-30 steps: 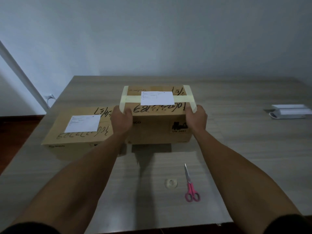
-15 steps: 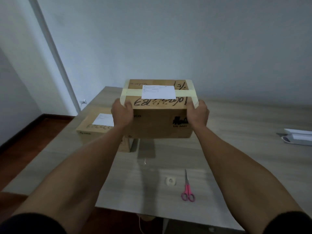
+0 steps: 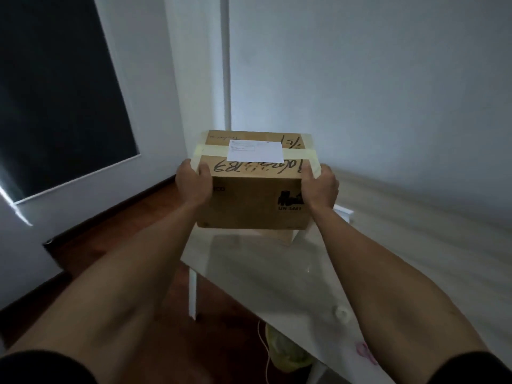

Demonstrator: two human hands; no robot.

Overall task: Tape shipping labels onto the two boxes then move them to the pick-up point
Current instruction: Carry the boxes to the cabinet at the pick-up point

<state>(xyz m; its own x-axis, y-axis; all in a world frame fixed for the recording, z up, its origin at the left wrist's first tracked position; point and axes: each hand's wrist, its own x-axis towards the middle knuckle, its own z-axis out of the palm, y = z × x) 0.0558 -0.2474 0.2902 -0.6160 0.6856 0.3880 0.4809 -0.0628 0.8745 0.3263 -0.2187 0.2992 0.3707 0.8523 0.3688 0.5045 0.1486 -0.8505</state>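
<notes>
A brown cardboard box (image 3: 249, 200) is held up in front of me, above the table's left end. A white shipping label (image 3: 255, 151) lies on its top under a band of pale tape (image 3: 296, 155). My left hand (image 3: 194, 184) grips the box's left side, thumb on the top edge. My right hand (image 3: 320, 188) grips the right side the same way. The second box (image 3: 282, 236) sits on the table behind and below the held one, almost wholly hidden by it.
The pale wooden table (image 3: 388, 245) runs to the right, its white leg (image 3: 192, 292) at the near left corner. A tape roll (image 3: 341, 312) and pink scissors (image 3: 365, 351) lie near its front edge. Dark wooden floor (image 3: 110, 239) and a dark window (image 3: 55, 92) lie to the left.
I have turned left with the box held in both hands; it has risen off the table and now hides the second box. The window and floor have come into view.
</notes>
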